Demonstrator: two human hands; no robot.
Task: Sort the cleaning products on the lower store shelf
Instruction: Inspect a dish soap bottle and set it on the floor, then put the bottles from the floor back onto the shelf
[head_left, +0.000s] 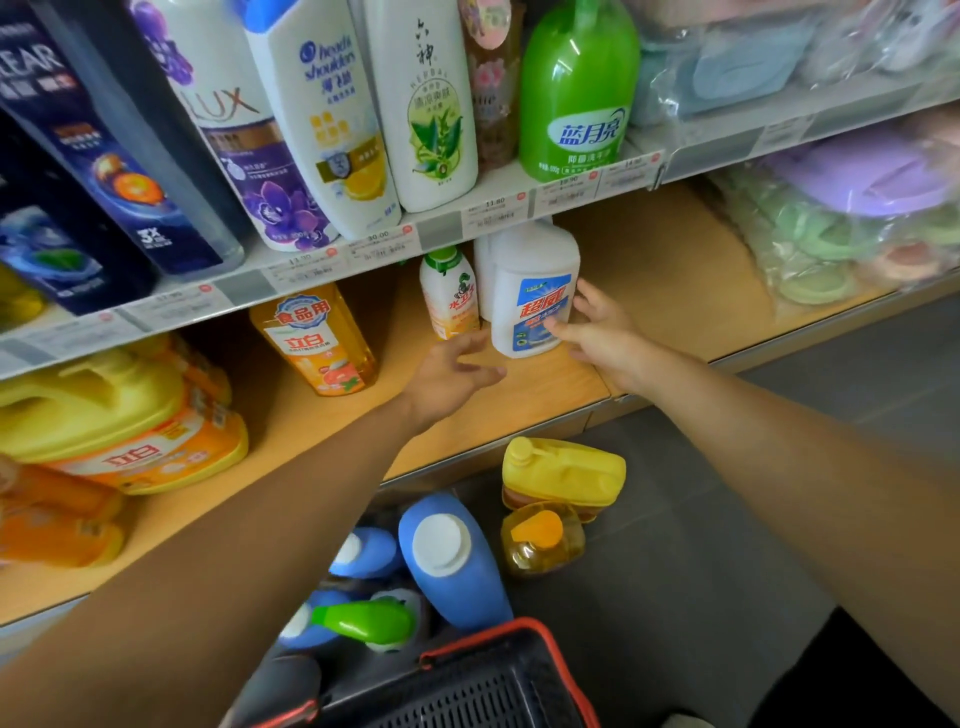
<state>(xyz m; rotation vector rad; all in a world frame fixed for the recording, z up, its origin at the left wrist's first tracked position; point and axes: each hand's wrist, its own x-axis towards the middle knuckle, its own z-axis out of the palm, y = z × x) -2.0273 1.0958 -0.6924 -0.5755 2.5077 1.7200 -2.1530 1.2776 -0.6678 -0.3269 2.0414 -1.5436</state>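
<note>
Head view: both hands flank the white bottle

Nearest, below the white bottle (535, 306), stands a basket (488, 686). Left hand (452, 364) and right hand (597, 332) bracket the white bottle on the lower shelf (519, 410), fingers spread wide, holding nothing. It looks like rigid, smooth plastic, likely weighty if full, so grip its flat sides low. Bare shelf lies to its right, a small bottle (449, 293) crowds its left, and the upper shelf edge (498, 213) overhangs it.

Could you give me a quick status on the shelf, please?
Both open: left hand short of the white bottle, right hand at its label. Bottle upright, green-capped bottle close beside.
</note>
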